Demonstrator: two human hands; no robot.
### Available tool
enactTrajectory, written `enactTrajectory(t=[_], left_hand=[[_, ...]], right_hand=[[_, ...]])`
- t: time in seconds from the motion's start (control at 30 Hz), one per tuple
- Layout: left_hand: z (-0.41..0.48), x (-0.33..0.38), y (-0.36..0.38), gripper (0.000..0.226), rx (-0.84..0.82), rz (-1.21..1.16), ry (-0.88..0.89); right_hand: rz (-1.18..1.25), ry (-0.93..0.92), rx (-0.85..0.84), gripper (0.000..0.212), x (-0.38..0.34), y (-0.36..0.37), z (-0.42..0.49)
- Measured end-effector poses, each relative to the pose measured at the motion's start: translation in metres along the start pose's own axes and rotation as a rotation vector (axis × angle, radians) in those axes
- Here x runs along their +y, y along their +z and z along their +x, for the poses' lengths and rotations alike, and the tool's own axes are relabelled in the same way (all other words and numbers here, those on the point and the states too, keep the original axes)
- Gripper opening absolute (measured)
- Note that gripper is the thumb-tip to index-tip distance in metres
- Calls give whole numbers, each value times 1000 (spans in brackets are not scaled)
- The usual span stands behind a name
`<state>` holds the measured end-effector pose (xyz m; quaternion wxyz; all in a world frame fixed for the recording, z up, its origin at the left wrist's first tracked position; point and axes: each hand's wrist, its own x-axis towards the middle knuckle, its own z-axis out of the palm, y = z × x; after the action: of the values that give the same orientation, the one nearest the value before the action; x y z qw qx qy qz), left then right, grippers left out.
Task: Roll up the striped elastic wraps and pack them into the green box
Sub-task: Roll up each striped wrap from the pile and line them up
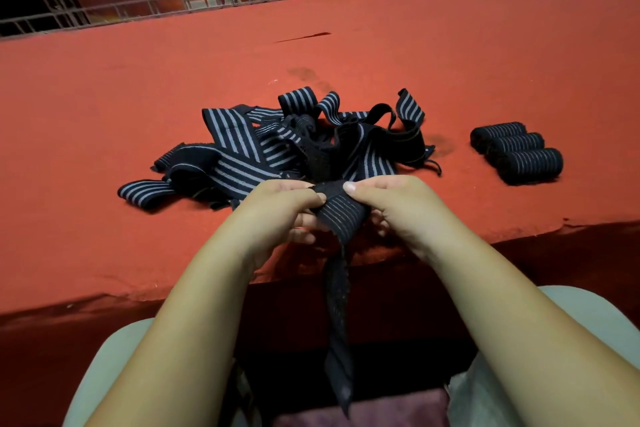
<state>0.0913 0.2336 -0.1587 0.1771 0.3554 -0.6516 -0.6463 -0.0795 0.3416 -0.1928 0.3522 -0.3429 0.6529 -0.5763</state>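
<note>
Nearest, the left hand (277,206) and right hand (391,204) both pinch one striped wrap (341,215), its tail dangling unrolled. Beyond lies a tangled pile (287,142); three finished rolls (516,151) sit right. No green box is visible.

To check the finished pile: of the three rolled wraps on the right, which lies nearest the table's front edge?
The front roll, at the row's right end; the middle roll and back roll lie behind it, farther from the edge.
</note>
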Motion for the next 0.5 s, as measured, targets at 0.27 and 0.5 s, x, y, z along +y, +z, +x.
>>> enactTrajectory(t=[0.27,0.5], left_hand=[[18,5,-12,69,394,788,511],[53,-6,-11,21,594,910,463]], right_hand=[[-126,-39,-80,8,-5,-12,-2],[-283,-98,-138,4,-6,-21,-8]])
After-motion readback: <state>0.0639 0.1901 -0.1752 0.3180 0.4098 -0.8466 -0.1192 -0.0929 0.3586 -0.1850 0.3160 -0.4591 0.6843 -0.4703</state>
